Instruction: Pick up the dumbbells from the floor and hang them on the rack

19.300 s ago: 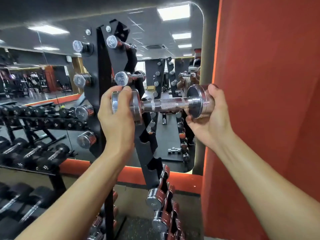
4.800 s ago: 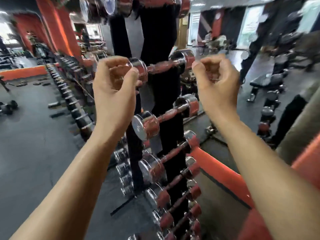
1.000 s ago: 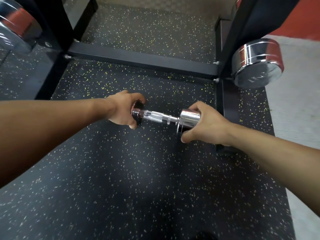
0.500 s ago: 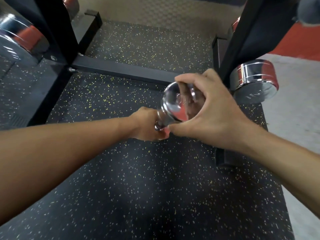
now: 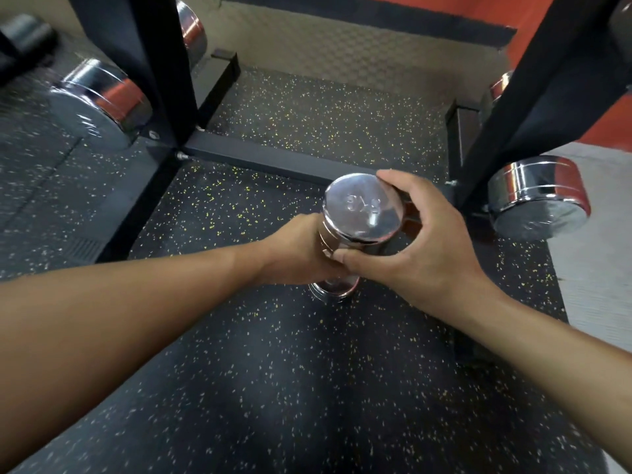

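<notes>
A small chrome dumbbell point(image 5: 362, 208) stands almost on end above the speckled rubber floor, its flat round end face turned up at me. My left hand point(image 5: 297, 251) grips the handle below that upper head. My right hand point(image 5: 417, 248) curls round the upper head from the right, thumb in front. The lower head shows just beneath my left hand. The black rack point(image 5: 160, 63) rises on both sides, with its base bar crossing behind the dumbbell.
Chrome dumbbells hang low on the rack: one at left point(image 5: 99, 104), one at right point(image 5: 537, 200). The rack's right upright point(image 5: 533, 83) slants up to the corner. Behind lie a tan patterned floor strip and an orange wall base.
A second ago the dumbbell lay level near the floor, one hand at each end. Now it is tipped on end and higher, closer to me, with both hands still on it.
</notes>
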The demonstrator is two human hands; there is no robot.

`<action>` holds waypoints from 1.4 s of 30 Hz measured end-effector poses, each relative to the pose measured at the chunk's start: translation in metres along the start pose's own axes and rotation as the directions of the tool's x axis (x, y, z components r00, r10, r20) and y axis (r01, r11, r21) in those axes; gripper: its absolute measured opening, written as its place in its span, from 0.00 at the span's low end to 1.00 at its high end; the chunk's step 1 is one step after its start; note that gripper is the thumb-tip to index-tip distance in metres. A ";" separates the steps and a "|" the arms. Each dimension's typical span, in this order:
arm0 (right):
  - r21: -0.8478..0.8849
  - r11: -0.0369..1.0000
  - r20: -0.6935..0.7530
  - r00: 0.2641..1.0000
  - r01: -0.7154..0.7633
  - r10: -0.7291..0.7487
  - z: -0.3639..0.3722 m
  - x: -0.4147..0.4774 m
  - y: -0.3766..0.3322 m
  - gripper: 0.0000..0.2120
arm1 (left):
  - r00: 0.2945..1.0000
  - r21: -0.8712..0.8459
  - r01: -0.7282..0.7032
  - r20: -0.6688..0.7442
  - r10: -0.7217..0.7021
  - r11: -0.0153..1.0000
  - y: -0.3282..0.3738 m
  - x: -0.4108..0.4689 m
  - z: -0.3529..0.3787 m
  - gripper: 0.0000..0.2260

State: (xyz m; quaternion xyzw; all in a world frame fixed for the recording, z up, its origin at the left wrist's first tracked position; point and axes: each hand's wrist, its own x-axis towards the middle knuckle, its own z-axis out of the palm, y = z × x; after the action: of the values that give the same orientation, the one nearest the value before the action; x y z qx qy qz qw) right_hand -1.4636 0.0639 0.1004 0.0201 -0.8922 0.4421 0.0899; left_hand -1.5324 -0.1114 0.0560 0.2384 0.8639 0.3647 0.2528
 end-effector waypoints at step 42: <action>0.152 0.938 -0.089 0.941 -0.311 0.327 0.034 -0.035 -0.022 0.46 | 0.986 -0.118 -0.165 0.013 0.167 0.979 0.005 -0.013 0.006 0.15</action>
State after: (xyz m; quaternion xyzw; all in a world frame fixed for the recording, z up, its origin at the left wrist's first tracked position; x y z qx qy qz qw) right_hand -1.4318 0.0217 0.0915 -0.1440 -0.8451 0.5106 0.0657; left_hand -1.5173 -0.1127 0.0598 0.2986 0.8151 0.4318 0.2449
